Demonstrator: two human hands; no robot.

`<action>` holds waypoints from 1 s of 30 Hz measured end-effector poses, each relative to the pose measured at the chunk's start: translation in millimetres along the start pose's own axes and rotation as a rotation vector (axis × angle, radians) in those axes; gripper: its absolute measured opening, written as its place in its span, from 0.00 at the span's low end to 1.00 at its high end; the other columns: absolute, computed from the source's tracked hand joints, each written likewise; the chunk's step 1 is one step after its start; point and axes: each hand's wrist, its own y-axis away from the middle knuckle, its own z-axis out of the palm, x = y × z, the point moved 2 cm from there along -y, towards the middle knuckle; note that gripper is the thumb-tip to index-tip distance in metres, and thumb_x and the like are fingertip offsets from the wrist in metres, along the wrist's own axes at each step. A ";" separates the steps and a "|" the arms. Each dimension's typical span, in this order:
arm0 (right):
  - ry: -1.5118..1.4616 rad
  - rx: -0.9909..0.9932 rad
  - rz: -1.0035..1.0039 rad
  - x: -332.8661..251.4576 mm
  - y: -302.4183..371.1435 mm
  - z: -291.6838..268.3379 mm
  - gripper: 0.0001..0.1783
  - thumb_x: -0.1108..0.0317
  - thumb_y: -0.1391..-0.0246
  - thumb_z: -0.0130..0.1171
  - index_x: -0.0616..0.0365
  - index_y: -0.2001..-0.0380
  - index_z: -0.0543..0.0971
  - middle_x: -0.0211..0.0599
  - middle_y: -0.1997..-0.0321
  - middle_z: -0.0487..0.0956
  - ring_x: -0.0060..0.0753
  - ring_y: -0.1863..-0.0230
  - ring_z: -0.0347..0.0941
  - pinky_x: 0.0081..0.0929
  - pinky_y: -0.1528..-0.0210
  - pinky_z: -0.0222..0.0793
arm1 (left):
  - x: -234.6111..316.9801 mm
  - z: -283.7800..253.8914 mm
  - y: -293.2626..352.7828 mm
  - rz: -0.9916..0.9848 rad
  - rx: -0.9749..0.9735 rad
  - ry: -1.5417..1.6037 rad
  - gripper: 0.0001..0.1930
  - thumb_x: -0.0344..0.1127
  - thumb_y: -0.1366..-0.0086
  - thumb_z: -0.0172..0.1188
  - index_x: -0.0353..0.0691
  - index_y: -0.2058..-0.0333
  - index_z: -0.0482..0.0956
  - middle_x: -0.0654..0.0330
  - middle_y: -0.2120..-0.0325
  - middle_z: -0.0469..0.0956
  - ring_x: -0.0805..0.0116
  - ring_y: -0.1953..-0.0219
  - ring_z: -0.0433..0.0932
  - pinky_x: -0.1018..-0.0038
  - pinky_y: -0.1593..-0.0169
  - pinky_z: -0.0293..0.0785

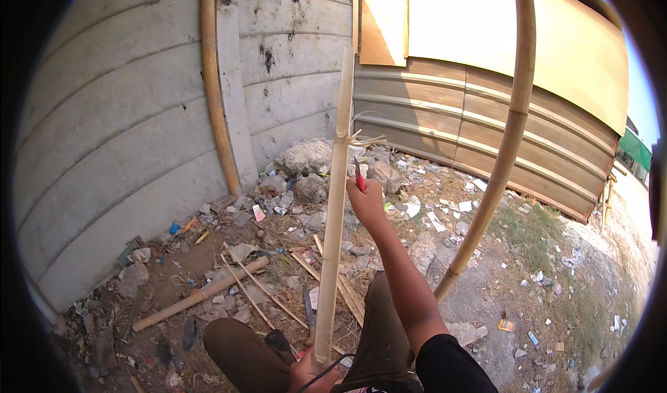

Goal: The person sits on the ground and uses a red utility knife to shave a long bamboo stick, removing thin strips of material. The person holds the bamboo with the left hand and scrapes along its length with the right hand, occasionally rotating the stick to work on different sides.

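A long split bamboo strip (333, 233) stands upright between my knees, its pale face toward me. My left hand (314, 375) is closed around its lower end. Partway up, at a joint, curled shavings (365, 141) stick out to the right and are still attached. My right hand (366, 200) grips a red-handled knife (360, 179) just right of the strip and below those shavings. The knife's blade points up; I cannot tell whether it touches the bamboo.
A bamboo pole (501, 150) rises close on my right. A cut bamboo piece (201, 294) and thin bamboo slats (253, 292) lie on the littered ground at left. Rocks (306, 158) sit before a concrete wall (125, 115); a panel fence (486, 115) stands behind.
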 end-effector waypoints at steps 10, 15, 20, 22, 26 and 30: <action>-0.732 0.068 0.815 100.8 88.6 32.7 0.22 0.64 0.40 0.57 0.49 0.86 0.61 0.21 0.90 0.57 0.19 0.92 0.49 0.23 0.87 0.43 | 69.2 -38.8 -138.4 -0.039 -0.113 -0.251 0.19 0.36 0.35 0.66 0.30 0.52 0.72 0.63 0.79 0.78 0.73 0.79 0.79 0.73 0.73 0.75; -0.525 0.118 0.896 131.1 117.7 16.0 0.23 0.64 0.40 0.57 0.48 0.86 0.61 0.21 0.90 0.57 0.19 0.92 0.49 0.23 0.87 0.44 | 44.5 -40.0 -184.8 -0.277 -0.330 0.036 0.18 0.37 0.31 0.62 0.31 0.50 0.72 0.68 0.77 0.76 0.84 0.77 0.74 0.81 0.73 0.72; -0.521 0.125 0.905 133.6 129.0 10.8 0.24 0.65 0.37 0.57 0.49 0.87 0.61 0.21 0.90 0.57 0.18 0.91 0.49 0.24 0.87 0.44 | 26.3 -28.6 -181.9 -0.218 -0.265 0.025 0.18 0.28 0.31 0.59 0.28 0.47 0.68 0.64 0.76 0.76 0.80 0.77 0.75 0.80 0.73 0.74; -0.497 0.115 0.833 132.0 132.9 4.5 0.24 0.64 0.36 0.56 0.49 0.86 0.62 0.21 0.89 0.58 0.18 0.90 0.49 0.24 0.86 0.44 | 28.7 -21.0 -183.2 -0.152 -0.221 0.062 0.18 0.24 0.32 0.57 0.27 0.46 0.65 0.61 0.77 0.75 0.78 0.80 0.74 0.78 0.75 0.75; -0.284 0.061 0.481 124.3 138.7 8.9 0.23 0.66 0.36 0.56 0.53 0.86 0.63 0.24 0.89 0.58 0.20 0.88 0.50 0.27 0.84 0.45 | 35.8 -21.9 -188.7 -0.098 -0.202 -0.015 0.18 0.23 0.32 0.56 0.27 0.46 0.66 0.62 0.79 0.74 0.79 0.84 0.71 0.78 0.80 0.71; 0.149 -0.080 -0.165 30.7 121.3 16.5 0.21 0.70 0.40 0.58 0.59 0.84 0.65 0.32 0.88 0.58 0.28 0.88 0.54 0.32 0.83 0.49 | 60.1 -4.7 -185.8 -0.064 -0.095 -0.096 0.18 0.22 0.34 0.55 0.28 0.46 0.68 0.64 0.79 0.74 0.80 0.84 0.70 0.79 0.80 0.69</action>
